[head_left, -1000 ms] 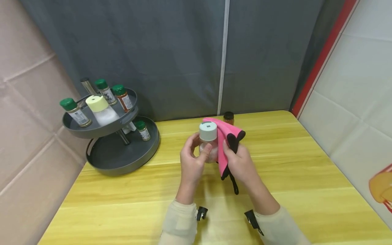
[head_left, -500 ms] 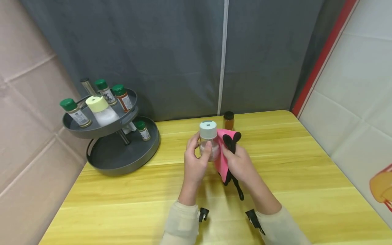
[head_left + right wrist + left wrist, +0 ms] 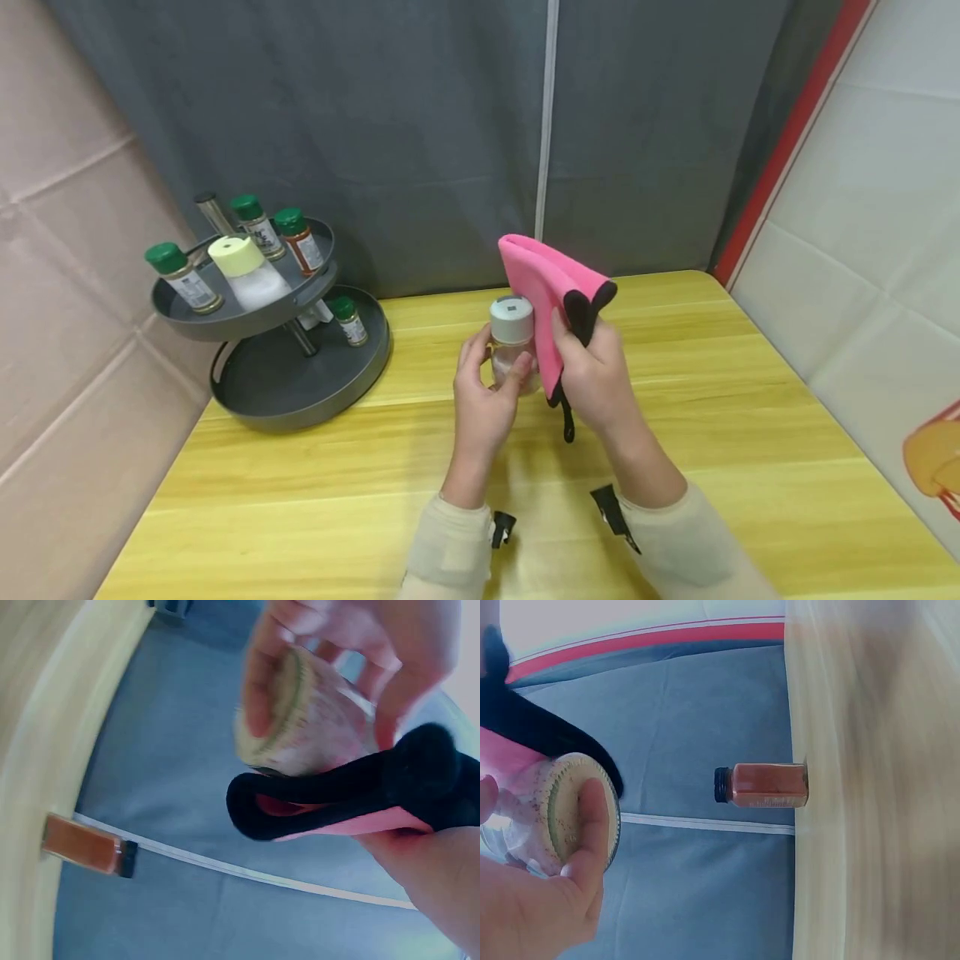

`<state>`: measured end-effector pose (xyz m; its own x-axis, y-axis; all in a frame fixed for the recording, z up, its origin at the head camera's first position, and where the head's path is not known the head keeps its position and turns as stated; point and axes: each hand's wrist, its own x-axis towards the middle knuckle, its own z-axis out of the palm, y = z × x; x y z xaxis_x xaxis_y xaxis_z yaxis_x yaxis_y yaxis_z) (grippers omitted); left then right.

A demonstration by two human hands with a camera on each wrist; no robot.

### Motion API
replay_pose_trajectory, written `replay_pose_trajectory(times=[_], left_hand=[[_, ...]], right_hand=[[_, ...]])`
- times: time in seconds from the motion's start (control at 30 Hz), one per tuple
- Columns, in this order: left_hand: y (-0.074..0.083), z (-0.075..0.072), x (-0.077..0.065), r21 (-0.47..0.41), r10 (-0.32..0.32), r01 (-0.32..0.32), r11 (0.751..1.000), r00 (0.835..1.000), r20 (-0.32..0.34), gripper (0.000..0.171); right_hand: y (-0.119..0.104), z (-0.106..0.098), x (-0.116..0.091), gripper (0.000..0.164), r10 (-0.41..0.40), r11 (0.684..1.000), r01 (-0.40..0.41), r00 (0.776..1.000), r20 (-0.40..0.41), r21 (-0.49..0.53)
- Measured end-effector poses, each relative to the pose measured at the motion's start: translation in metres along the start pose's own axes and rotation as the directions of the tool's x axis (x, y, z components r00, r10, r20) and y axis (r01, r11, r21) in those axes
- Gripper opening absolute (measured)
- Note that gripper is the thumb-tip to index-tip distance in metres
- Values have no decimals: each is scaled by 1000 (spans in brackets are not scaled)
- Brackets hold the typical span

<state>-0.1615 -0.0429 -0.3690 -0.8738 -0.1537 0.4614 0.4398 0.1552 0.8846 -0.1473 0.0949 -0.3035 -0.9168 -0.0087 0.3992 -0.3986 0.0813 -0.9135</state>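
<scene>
My left hand [image 3: 483, 408] grips a clear glass jar [image 3: 506, 358] with a pale grey-white lid, held upright above the table. Fingers wrap its far side and one finger lies across the base, as the left wrist view shows. A folded pink cloth [image 3: 543, 292] with black edging and a black hanging loop is pinched in my right hand [image 3: 600, 383]. It lies against the right side of the jar. Pale contents show inside the jar [image 3: 322, 720] in the right wrist view.
Behind the cloth stands a small black-capped bottle of reddish-brown spice [image 3: 769, 785], hidden in the head view. At left, a two-tier dark grey turntable rack [image 3: 300, 408] holds several green-capped spice jars and a shaker with a pale yellow lid [image 3: 251, 271]. A grey curtain [image 3: 420, 150] hangs behind the table.
The right hand slid the cloth down the jar, then back up, so the cloth now stands higher and covers the spice bottle. The left hand shifted slightly right with the jar.
</scene>
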Motion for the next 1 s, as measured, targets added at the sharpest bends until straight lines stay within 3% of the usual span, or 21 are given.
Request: replay_pose_trajectory(times=[0.2, 0.37, 0.47, 0.57, 0.77, 0.9, 1.0], left_hand=[[0, -4, 1, 1, -18, 18, 1000, 999, -46, 55], [-3, -7, 1, 1, -30, 30, 1000, 999, -45, 55], [-4, -7, 1, 1, -31, 31, 1000, 999, -37, 55], [-4, -5, 2, 3, -19, 19, 1000, 1000, -21, 56], [-2, -3, 0, -20, -6, 7, 1000, 1000, 11, 54], [-2, -2, -2, -30, -5, 6, 1000, 1000, 22, 54], [-2, -2, -1, -27, -4, 4, 1000, 1000, 18, 54]], right_hand=[[26, 4, -14, 29, 142, 984, -132, 987, 76, -117], [44, 3, -19, 31, 282, 948, -257, 951, 123, -185], [44, 1, -16, 36, 330, 932, -299, 933, 144, -206], [33, -3, -10, 40, 303, 942, -272, 942, 143, -198], [5, -7, -1, 35, 104, 993, -100, 992, 73, -54], [-3, -7, 1, 34, 24, 999, -25, 1000, 15, 40], [-1, -4, 0, 33, 39, 998, -39, 999, 4, 56]])
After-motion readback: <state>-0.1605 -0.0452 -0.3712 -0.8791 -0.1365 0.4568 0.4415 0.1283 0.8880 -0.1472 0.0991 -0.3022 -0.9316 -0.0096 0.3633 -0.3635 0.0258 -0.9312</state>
